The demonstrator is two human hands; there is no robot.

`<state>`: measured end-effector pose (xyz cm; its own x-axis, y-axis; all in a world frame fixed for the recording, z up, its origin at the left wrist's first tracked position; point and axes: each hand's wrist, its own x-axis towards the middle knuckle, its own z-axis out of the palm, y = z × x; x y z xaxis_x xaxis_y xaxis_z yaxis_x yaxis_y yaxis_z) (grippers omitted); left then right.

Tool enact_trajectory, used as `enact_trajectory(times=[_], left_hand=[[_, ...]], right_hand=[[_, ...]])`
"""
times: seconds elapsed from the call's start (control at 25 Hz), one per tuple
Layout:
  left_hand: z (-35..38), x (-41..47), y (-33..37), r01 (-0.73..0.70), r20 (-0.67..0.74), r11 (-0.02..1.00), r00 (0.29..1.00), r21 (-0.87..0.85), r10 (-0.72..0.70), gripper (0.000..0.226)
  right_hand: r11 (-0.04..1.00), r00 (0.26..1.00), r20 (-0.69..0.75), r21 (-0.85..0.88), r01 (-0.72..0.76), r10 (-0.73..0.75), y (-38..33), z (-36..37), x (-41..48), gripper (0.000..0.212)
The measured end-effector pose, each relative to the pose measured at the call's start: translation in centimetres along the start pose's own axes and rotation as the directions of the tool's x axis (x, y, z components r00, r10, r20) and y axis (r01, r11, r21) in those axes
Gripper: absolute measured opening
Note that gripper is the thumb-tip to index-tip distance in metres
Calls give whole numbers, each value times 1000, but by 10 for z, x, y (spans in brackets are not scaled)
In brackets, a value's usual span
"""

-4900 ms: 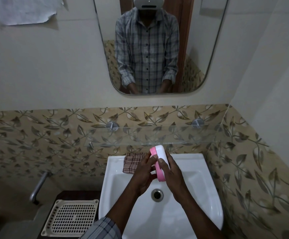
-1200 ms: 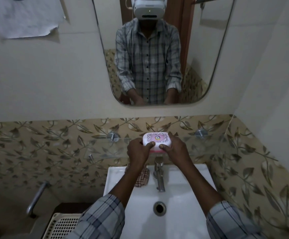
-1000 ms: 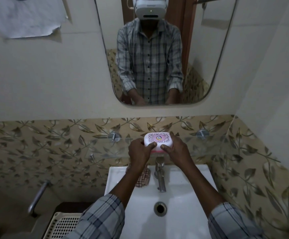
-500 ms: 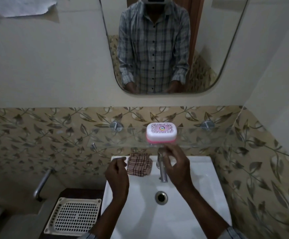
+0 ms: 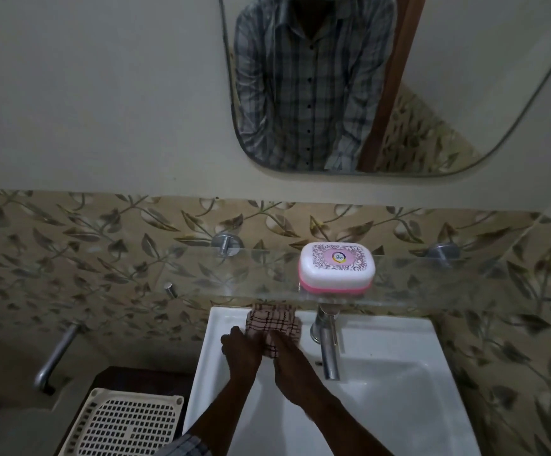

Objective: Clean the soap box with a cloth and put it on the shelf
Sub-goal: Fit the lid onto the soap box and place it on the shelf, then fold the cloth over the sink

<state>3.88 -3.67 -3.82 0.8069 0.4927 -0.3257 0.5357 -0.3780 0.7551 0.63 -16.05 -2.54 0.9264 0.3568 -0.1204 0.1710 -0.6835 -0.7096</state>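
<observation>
The soap box [image 5: 336, 268], white lid on a pink base, stands closed on the glass shelf [image 5: 251, 278] above the tap, with no hand on it. A checked brown cloth [image 5: 275, 322] lies on the back left rim of the white sink [image 5: 409, 330]. My left hand [image 5: 241, 352] grips the cloth's near left edge. Beside it, my right hand [image 5: 289, 363] has its fingers over the cloth's near right part. The cloth's near edge is hidden under both hands.
A steel tap [image 5: 326, 347] stands at the back of the sink, right of my hands and under the shelf. A cream perforated tray [image 5: 126, 422] lies lower left. A metal pipe [image 5: 55, 357] juts from the tiled wall. A mirror [image 5: 382, 83] hangs above.
My hands let go of the soap box on the shelf, dropped towards the sink, then moved left onto the cloth. The view tilted down and shifted left.
</observation>
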Motion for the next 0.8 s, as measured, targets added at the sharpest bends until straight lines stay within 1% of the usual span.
enact_trajectory(times=[0.08, 0.12, 0.2, 0.28, 0.32, 0.36, 0.4, 0.44, 0.48, 0.56, 0.6, 0.68, 0.72, 0.8], left_hand=[[7, 9, 1, 53, 32, 998, 998, -22, -52, 40], [8, 13, 4, 79, 56, 994, 996, -79, -75, 38], [4, 15, 12, 128, 146, 968, 984, -217, -97, 25], [-5, 11, 19, 198, 274, 924, 956, -328, -107, 14], [-10, 6, 24, 214, 329, 902, 940, -375, -87, 12], [-14, -2, 28, 188, 357, 886, 934, -424, -28, 12], [-18, -12, 31, 118, 357, 875, 932, -469, 66, 14], [-22, -25, 32, 28, 346, 866, 923, -499, 170, 18], [-25, -39, 32, -55, 334, 860, 907, -508, 255, 22], [-37, -67, 28, -161, 320, 855, 880, -494, 350, 31], [-43, -78, 25, -176, 316, 849, 875, -498, 367, 35], [-56, -95, 16, -161, 321, 841, 874, -517, 365, 39], [-62, -102, 12, -164, 323, 839, 871, -520, 370, 42], [-70, -112, 8, -178, 316, 831, 867, -528, 386, 45]], right_hand=[[997, 994, 75, 20, -77, 75, 5, 6, 13, 56], [995, 991, 86, 4, -100, 99, 7, 9, 17, 58], [993, 990, 74, -12, -116, 117, 8, 12, 21, 63], [990, 992, 46, 65, -123, 120, 4, 6, 21, 59], [975, 989, 1, 167, -144, 146, 0, 0, 21, 50], [930, 976, -54, 318, -183, 211, -7, -8, 21, 40], [854, 954, -95, 478, -206, 284, -14, -16, 20, 30], [776, 932, -123, 597, -206, 341, -22, -25, 19, 21], [739, 920, -156, 650, -178, 360, -28, -32, 15, 16], [726, 922, -201, 678, -112, 330, -37, -43, 1, 10], [729, 933, -199, 679, -89, 300, -40, -48, -8, 9], [731, 953, -167, 679, -76, 254, -43, -56, -27, 15], [704, 959, -137, 705, -82, 249, -44, -59, -36, 21], [612, 970, -77, 786, -82, 229, -46, -65, -50, 31]])
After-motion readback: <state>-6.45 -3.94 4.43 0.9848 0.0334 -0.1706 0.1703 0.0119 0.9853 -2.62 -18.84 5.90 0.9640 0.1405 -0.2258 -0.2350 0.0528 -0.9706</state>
